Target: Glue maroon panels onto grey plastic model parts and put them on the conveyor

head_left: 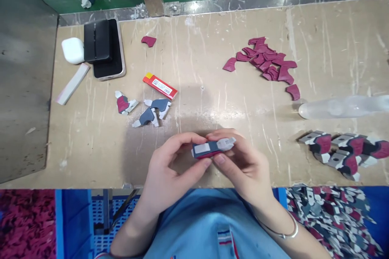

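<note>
Near the table's front edge, a small blue-grey, light-grey and maroon plastic part is pinched from both sides. My left hand grips its left end between thumb and fingers. On its right end, my right hand closes with the thumb along the lower edge. A maroon strip shows on the part's underside. To the left of my hands lie two blue-grey plastic parts without maroon, touching each other, and a similar part with a maroon face.
A pile of maroon pieces lies at the back. Several assembled parts sit at the right, near a translucent tube. A red lighter, a phone and a white case are left. Below stand blue crates.
</note>
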Action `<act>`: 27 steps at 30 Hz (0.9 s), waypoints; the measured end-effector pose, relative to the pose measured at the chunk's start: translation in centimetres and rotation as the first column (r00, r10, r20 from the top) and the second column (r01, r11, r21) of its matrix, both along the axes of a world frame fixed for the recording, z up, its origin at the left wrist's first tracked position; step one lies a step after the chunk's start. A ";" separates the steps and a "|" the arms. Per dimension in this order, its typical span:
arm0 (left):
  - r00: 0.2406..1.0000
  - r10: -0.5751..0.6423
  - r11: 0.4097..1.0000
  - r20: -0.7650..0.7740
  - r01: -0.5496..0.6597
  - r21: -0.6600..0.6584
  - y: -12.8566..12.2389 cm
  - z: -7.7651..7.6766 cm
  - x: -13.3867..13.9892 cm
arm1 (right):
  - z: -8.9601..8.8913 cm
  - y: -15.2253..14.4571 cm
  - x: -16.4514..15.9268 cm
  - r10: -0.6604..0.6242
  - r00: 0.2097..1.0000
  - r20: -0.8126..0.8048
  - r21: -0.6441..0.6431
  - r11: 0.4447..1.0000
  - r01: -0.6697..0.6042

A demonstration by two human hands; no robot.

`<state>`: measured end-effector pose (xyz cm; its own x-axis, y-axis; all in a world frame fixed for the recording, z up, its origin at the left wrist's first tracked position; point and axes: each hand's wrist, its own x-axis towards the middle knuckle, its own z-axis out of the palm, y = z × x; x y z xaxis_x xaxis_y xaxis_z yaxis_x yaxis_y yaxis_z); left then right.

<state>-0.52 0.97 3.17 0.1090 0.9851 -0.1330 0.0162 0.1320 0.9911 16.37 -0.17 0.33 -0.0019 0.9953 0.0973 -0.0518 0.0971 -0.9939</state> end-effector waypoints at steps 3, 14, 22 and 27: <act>0.991 0.100 0.994 0.088 -0.103 0.022 0.2 0.0 0.4 | -0.1 -0.2 -0.7 -0.055 0.991 -0.121 -0.067 0.997 0.047; 0.960 0.173 0.981 0.220 -0.188 0.045 0.1 -0.5 1.9 | -0.7 -1.1 -1.5 -0.173 0.964 -0.200 -0.070 0.984 0.162; 0.956 0.140 0.988 0.257 -0.153 0.031 0.2 -0.4 2.0 | -0.3 -0.3 -0.8 -0.124 0.989 -0.085 0.025 0.992 0.127; 0.981 0.075 0.997 0.179 -0.075 -0.005 0.0 -0.5 1.7 | -0.2 -0.3 -0.4 -0.154 0.988 -0.006 0.086 0.984 0.154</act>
<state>1.20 0.97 2.65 0.0569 0.9916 -0.1165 -0.1718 0.1247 0.9772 16.00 -0.47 0.09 0.1505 0.9717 0.1821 -0.0287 0.1884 -0.9817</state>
